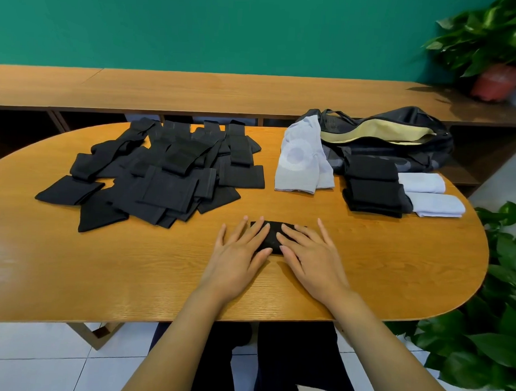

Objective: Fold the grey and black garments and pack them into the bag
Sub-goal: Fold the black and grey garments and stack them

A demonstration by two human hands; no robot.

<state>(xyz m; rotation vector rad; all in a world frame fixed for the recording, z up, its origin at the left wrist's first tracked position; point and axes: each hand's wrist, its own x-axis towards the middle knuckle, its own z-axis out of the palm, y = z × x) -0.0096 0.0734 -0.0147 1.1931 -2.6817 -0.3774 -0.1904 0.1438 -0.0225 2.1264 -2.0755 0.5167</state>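
two flat hands, left hand and right hand, are pressing a soft, light black garment at lower centre; likely best pinching its edges.

Both hands press flat on a small folded black garment near the worktop edge: left hand, right hand. A black pile lies left; the open bag sits far right.
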